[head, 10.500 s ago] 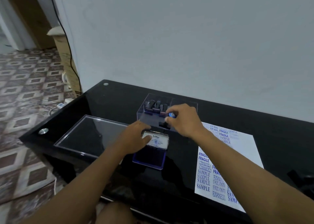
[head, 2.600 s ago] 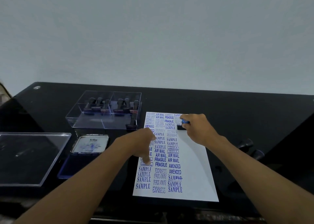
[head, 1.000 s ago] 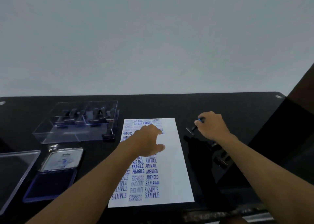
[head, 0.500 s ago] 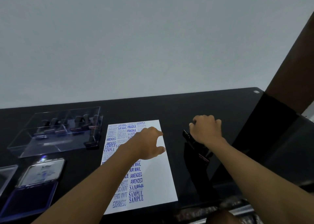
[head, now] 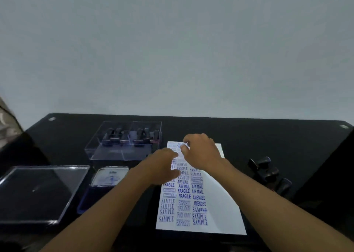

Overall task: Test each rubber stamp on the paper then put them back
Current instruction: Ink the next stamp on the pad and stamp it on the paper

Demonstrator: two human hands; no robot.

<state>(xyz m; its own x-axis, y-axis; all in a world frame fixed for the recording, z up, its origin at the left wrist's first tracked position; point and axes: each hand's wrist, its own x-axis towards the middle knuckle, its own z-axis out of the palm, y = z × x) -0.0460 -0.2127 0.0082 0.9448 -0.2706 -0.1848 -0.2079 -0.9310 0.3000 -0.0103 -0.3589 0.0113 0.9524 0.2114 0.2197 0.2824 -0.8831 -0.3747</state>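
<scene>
**Easy to lose track of which stamps are done**

Both hands hover above the white stamped paper sheet [head: 220, 204]. The left hand [head: 162, 167] is loosely curled and empty; for the right hand [head: 201, 152], can't tell. Some black-handled rubber stamps [head: 268, 173] lie loose on the right, others sit in the clear plastic box [head: 124, 154], so one could get skipped.

Stamp box [head: 124, 146] left of paper [head: 216, 209], ink pad [head: 110, 179] before box, loose stamps [head: 268, 172] right

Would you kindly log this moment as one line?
left hand: rests on stamped white paper | right hand: over paper top, grip unclear | clear plastic stamp box: six stamps inside
</scene>
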